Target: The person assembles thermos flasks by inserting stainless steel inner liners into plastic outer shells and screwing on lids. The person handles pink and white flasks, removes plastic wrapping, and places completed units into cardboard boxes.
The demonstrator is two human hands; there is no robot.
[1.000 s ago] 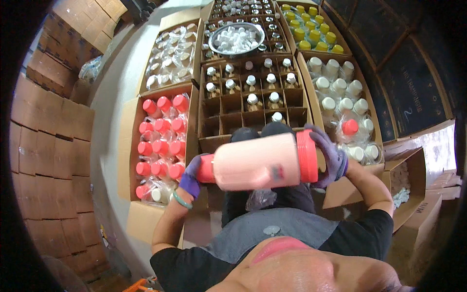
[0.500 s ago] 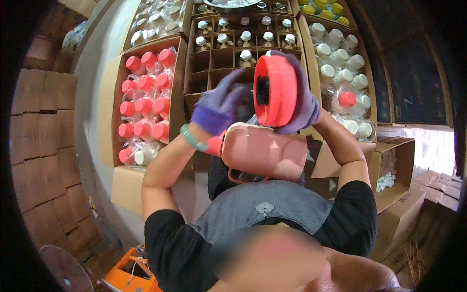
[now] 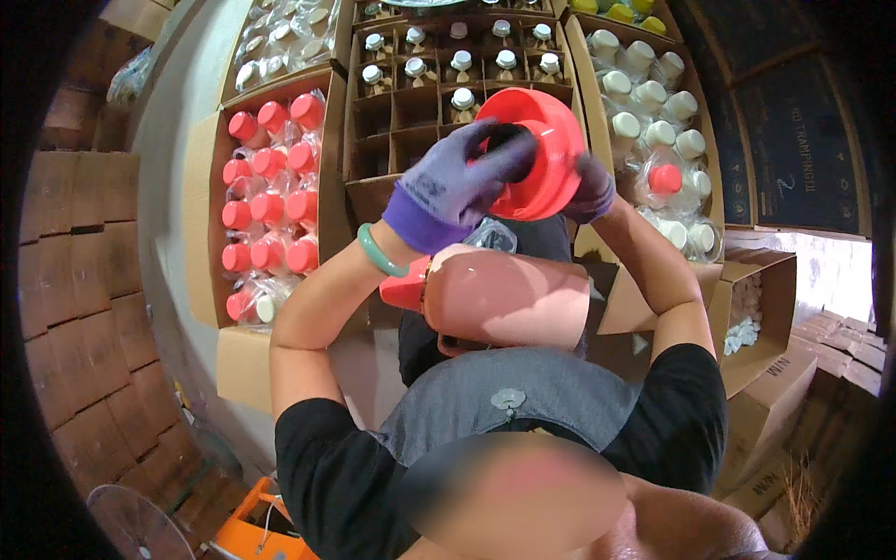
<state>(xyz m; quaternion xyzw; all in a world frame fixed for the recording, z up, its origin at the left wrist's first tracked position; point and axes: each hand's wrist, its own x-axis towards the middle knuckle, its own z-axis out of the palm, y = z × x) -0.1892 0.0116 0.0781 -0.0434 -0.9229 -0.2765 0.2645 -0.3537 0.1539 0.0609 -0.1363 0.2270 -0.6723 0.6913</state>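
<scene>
A large round red lid (image 3: 558, 121) with a threaded side is held tilted above my lap. My right hand (image 3: 592, 191), in a purple-grey glove, is closed on its right side. The gloved left hand (image 3: 448, 182) bends its fingers over the lid's left edge into the hollow middle, where dark fingertips or a black part show, blurred. Below lies a big pink jug (image 3: 509, 294) on its side across my lap, with a red piece (image 3: 403, 291) at its left end. Clear plastic wrap (image 3: 495, 235) shows between the jug and the lid.
Ahead stands a divided carton (image 3: 420, 110) with several white-capped bottles. At left is a carton of red-capped bottles (image 3: 269, 207), at right one of white-capped bottles (image 3: 658, 135) with a single red cap. An open box (image 3: 758, 322) stands right; stacked cartons (image 3: 93, 280) line the left.
My left hand has moved right and its fingers have gone into the lid. The lid has turned from nearly side-on to a more upward tilt, and my right hand has shifted lower on it.
</scene>
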